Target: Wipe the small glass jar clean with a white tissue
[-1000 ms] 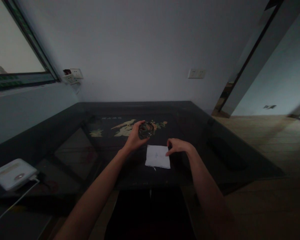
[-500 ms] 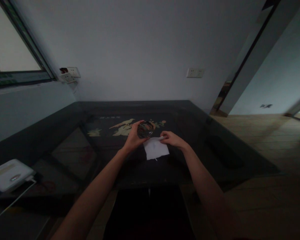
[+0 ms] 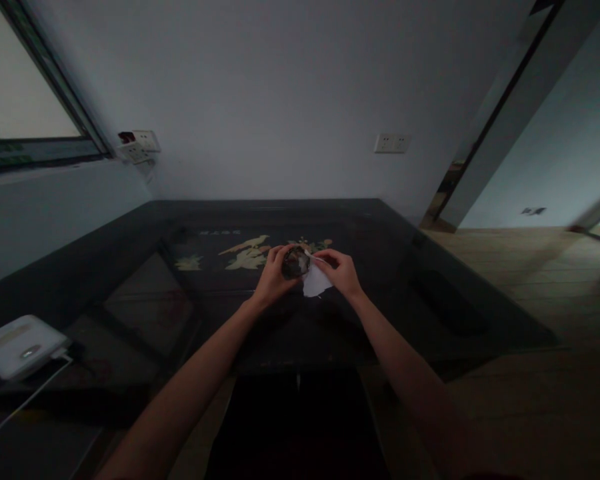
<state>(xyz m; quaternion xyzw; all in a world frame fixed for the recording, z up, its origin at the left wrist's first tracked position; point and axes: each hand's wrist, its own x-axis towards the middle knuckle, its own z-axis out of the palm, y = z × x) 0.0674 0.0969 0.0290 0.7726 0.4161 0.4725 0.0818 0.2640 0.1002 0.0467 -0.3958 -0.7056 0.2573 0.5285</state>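
Note:
My left hand (image 3: 274, 279) is wrapped round the left side of a clear, dark-looking round glass (image 3: 293, 264), its mouth turned towards me, above the table. Pinched in my right hand (image 3: 339, 270) is a white paper tissue (image 3: 316, 283). Its upper edge touches the right rim of the glass, and the rest hangs down below my fingers. Whether part of the tissue is inside the glass is hard to make out in the dim light.
The dark glass-topped table (image 3: 370, 233) bears a picture of birds and flowers (image 3: 247, 255). A white box-shaped device (image 3: 23, 347) with a cable stands at the left. On the right lies a dark oblong thing (image 3: 447, 303). Wall sockets (image 3: 392, 143) are behind.
My right hand has brought the tissue up and against the rim of the glass; the tissue is now more bunched. The glass has shifted slightly right and turned in my left hand.

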